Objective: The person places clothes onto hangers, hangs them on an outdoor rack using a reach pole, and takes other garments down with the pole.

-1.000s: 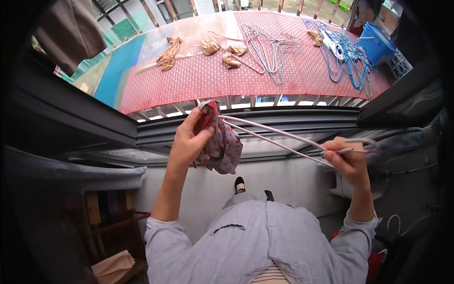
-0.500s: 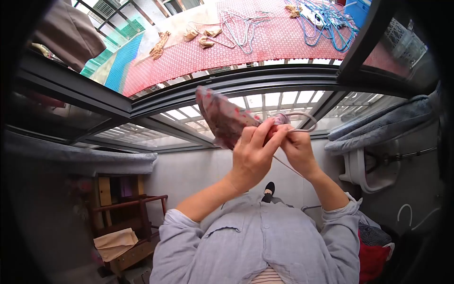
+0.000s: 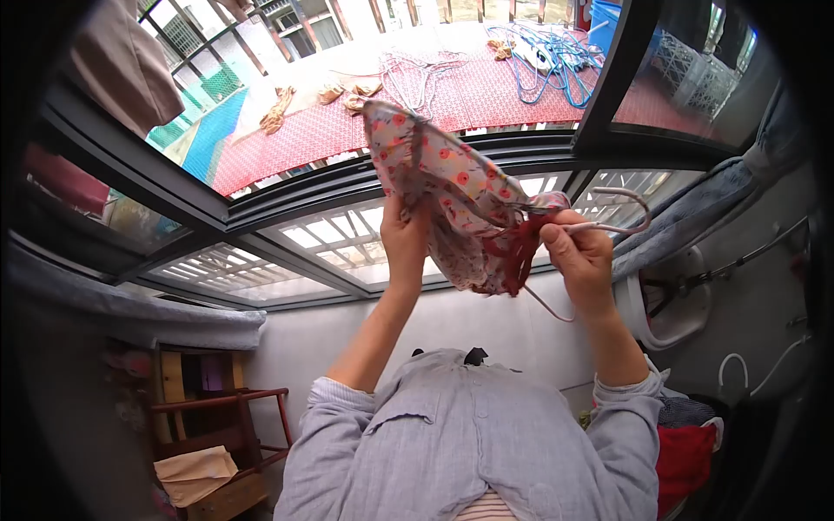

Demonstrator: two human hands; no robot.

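A floral garment (image 3: 452, 191), pale with red flowers and a dark red trim, is spread between my two hands in front of the window. A white clothes hanger (image 3: 621, 224) runs through it; its hook sticks out to the right and one end of its wire shows below the cloth. My left hand (image 3: 405, 239) grips the cloth on its left side, with the fingers partly behind the fabric. Pinched between thumb and fingers of my right hand (image 3: 580, 256) are the hanger's neck and the garment's gathered edge.
Beyond the dark window frame (image 3: 321, 187) lies a red mat (image 3: 478, 87) with blue hangers (image 3: 552, 65) and brown cloth pieces. A wooden chair (image 3: 221, 399) stands at lower left. A grey curtain (image 3: 686, 217) hangs at right, above red clothes (image 3: 682, 464).
My left hand has moved left and away from my right, pulling the bunched garment wider. My right hand has shifted right with the hanger. The view has tilted slightly.
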